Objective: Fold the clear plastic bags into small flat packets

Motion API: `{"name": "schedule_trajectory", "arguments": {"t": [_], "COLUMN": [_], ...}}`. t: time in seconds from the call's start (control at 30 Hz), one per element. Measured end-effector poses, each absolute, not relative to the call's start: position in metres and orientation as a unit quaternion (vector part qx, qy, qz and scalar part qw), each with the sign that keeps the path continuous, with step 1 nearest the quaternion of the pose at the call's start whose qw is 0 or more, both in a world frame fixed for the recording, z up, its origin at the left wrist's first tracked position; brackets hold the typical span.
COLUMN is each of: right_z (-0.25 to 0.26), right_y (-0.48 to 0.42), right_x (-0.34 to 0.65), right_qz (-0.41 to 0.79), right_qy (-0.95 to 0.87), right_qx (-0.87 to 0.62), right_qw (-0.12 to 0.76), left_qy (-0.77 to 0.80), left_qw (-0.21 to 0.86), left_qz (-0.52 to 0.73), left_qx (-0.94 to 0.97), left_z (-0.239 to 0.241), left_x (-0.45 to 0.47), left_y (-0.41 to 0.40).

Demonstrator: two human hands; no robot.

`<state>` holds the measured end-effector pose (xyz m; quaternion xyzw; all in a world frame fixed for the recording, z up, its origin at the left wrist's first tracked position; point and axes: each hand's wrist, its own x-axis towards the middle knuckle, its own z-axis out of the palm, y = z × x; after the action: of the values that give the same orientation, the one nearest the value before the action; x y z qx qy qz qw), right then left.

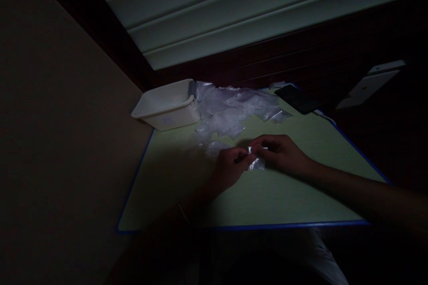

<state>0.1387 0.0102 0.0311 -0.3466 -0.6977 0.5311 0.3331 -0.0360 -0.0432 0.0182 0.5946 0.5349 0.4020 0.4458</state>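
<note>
A small clear plastic bag (257, 164) is pinched between my two hands, just above the middle of the table. My left hand (230, 167) grips its left upper edge with thumb and forefinger. On the other side my right hand (282, 153) has its fingers closed on the bag's top edge. Whether anything lies inside the bag is too dark to tell. Behind my left hand lies another clear bag (216, 148), and a loose heap of clear plastic bags (230, 109) spreads across the far part of the table.
A white plastic bin (177, 118) stands at the far left, close to the wall. At the far right a dark phone-like slab (297, 99) lies flat near the edge. The pale green table (267, 205) has a blue rim. The room is dim.
</note>
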Motion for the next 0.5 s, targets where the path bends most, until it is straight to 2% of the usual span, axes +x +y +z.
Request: {"name": "schedule_trajectory", "arguments": {"t": [0.23, 0.5], "right_z": [0.0272, 0.0269], "right_y": [0.0118, 0.0112], "right_x": [0.1385, 0.1378], "right_qz": [0.566, 0.543], "right_qy": [-0.670, -0.685], "right_qx": [-0.338, -0.338], "right_qw": [0.342, 0.348], "left_qy": [0.539, 0.527], "left_qw": [0.452, 0.446], "left_qz": [0.403, 0.416], "left_qx": [0.585, 0.591], "left_z": [0.0162, 0.0200], "left_x": [-0.0328, -0.0309], "left_y": [-0.0442, -0.0445]}}
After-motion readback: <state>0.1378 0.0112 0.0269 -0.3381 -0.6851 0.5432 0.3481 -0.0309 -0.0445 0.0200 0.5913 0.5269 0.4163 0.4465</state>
